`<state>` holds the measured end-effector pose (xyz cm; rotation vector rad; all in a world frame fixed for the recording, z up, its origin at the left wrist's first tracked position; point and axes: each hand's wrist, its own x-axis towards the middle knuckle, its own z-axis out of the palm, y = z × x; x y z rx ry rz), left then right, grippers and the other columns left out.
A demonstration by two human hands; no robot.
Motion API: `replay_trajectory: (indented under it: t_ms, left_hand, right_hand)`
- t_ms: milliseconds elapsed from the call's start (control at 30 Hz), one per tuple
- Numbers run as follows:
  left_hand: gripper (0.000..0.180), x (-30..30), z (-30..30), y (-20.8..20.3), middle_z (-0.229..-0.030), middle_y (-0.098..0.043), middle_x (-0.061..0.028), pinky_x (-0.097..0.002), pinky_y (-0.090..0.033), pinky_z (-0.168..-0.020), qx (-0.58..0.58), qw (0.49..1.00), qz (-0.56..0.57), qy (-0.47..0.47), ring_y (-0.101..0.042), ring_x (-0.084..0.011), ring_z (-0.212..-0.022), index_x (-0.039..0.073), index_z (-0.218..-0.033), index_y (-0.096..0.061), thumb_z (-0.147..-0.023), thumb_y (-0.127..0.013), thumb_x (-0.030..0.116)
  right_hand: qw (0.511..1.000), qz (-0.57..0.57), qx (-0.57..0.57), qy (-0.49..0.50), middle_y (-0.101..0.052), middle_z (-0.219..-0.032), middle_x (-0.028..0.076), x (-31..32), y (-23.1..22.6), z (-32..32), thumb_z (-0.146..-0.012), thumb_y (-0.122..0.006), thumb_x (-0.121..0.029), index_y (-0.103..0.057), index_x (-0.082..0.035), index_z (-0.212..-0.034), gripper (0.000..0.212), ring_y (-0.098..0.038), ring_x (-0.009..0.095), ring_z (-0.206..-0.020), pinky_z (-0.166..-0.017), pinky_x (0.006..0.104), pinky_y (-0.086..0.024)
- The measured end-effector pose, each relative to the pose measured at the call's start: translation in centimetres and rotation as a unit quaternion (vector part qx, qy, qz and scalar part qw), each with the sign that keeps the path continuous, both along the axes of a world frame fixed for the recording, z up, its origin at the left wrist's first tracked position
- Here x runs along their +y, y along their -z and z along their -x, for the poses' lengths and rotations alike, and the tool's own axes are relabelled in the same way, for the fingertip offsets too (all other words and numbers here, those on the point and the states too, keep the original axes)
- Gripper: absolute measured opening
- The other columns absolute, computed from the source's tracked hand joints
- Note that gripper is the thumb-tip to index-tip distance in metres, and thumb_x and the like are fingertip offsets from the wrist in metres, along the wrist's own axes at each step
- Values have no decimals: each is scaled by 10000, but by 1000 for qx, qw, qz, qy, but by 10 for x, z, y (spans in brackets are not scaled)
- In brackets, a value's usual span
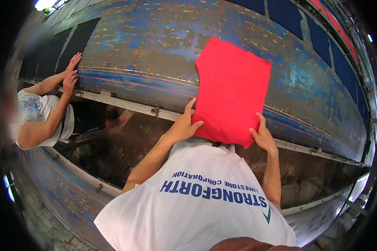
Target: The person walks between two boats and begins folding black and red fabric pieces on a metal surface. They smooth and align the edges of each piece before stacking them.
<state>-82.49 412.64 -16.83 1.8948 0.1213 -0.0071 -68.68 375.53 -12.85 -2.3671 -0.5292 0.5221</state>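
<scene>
A red cut fabric panel [235, 90] lies over the paint-stained long table [151, 46], its near end hanging past the front edge toward my body. My left hand [183, 125] grips its left edge near the lower corner, thumb on top of the cloth. On the opposite edge, my right hand [264, 137] pinches the panel close to its lower right corner. The fingers under the cloth are partly hidden.
At left, a co-worker [46, 113] has both hands at the table beside black fabric panels [77, 42]. Navy panels [285, 16] line the far right side. A metal rail [125, 105] runs along the near edge. Behind me stands another stained table [54, 188].
</scene>
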Motion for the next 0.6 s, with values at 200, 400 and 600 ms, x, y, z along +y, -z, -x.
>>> replay_trajectory:
  t_ms: [200,400,600]
  left_hand:
    - [953,-20,45,-1,-1182,-647,-121,-365,-567,-957,30,992,114,-53,-659,-175,-1074,75,-1712,-100,-1004,-730,-19]
    - [400,-59,57,-7,-1258,-608,-128,-277,-599,-685,-44,971,127,-199,-683,-124,-868,14,-1408,-551,-1026,-664,-24]
    - [427,-58,52,-18,-1276,-594,-137,-301,-585,-749,-99,957,161,-218,-696,-181,-892,-22,-1247,-717,-896,-535,-183]
  right_hand:
    - [995,19,10,-96,-686,-1232,228,-8,-16,-3,-1067,-628,-172,-689,-76,-1334,291,-696,408,-1140,-993,479,-543]
    - [976,51,-5,-211,-698,-1189,226,2,-24,-32,-952,-621,-38,-695,-68,-1364,420,-680,426,-1143,-993,493,-545]
    - [958,-104,-77,-257,-670,-1136,218,-10,-14,-40,-802,-628,128,-718,-104,-1372,622,-669,434,-1102,-944,492,-555]
